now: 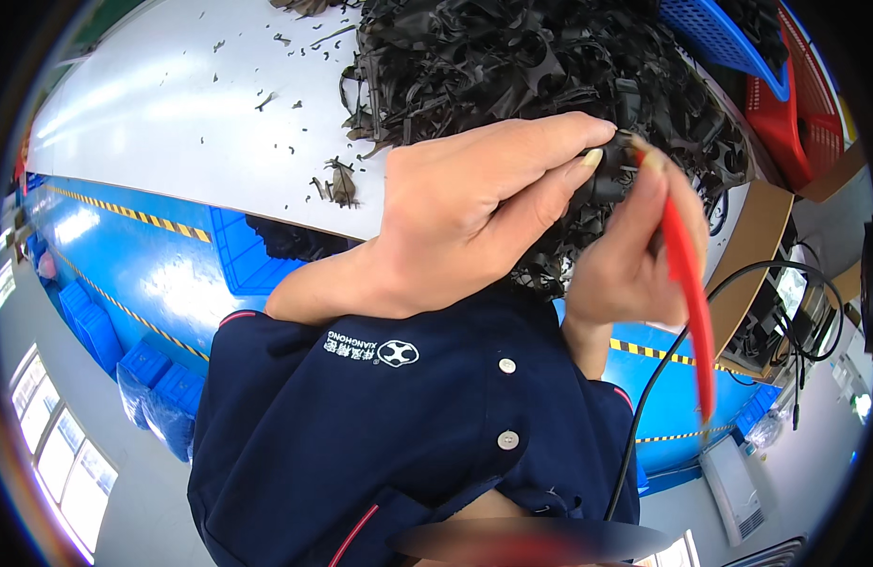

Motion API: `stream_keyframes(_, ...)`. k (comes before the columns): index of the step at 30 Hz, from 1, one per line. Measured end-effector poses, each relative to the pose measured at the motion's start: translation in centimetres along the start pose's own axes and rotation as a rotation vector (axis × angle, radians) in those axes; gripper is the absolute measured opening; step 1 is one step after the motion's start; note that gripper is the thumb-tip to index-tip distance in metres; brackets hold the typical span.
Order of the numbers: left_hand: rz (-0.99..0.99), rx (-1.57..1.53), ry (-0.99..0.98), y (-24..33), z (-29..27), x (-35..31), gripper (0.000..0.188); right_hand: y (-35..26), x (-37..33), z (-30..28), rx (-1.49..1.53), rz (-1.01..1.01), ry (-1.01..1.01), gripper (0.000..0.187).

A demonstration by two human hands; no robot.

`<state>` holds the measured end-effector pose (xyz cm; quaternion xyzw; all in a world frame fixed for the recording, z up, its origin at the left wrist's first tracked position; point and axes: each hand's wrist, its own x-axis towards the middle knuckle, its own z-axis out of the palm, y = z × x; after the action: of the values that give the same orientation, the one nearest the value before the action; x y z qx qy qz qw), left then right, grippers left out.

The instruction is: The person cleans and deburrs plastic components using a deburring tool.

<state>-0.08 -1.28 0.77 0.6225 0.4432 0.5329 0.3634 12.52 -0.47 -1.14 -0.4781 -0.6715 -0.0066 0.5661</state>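
Note:
My left hand (474, 198) reaches across from the left, its thumb and forefinger pinching a small black moulded part (607, 175). Most of that part is covered by my fingers. On its right side, my right hand (635, 255) grips a long, slim red-handled tool (687, 274). The tool's working tip meets the part or lies very near it; fingers and blur hide which. Both hands are over the near edge of a large heap of black plastic or rubber scraps (493, 76) on a white table (172, 113).
Small black bits lie scattered on the table's left. At the far right are a blue basket (725, 38) and a red basket (777, 123). A cardboard box (762, 227) and a black cable (739, 269) are at the right. A blue crate (243, 250) stands below the table's near edge.

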Motion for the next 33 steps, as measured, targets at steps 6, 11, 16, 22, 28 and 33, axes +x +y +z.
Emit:
stream_keyframes(6,0.021,-0.002,-0.073,-0.2,-1.0,0.5,0.023,0.8,1.5,-2.7,0.874,0.817,-0.026,0.025)
stream_keyframes(11,0.120,-0.010,-0.065,-0.9,-0.4,0.8,0.028,0.0,1.7,-3.3,1.046,0.911,-0.076,0.027)
stream_keyframes(16,0.181,0.025,-0.036,-1.1,-0.4,0.8,0.031,0.1,1.1,-2.8,1.083,0.925,-0.132,0.026)
stream_keyframes(22,0.137,0.045,-0.030,-0.9,-0.4,0.8,0.030,-0.2,1.2,-2.7,1.048,0.923,-0.101,0.026)
stream_keyframes(28,0.171,0.065,-0.021,-1.1,-0.4,0.8,0.028,-0.3,1.2,-2.6,1.054,0.921,-0.119,0.028)
stream_keyframes(33,0.193,0.080,-0.019,-1.3,-0.5,0.7,0.029,-0.5,1.2,-2.4,1.066,0.966,-0.112,0.029)
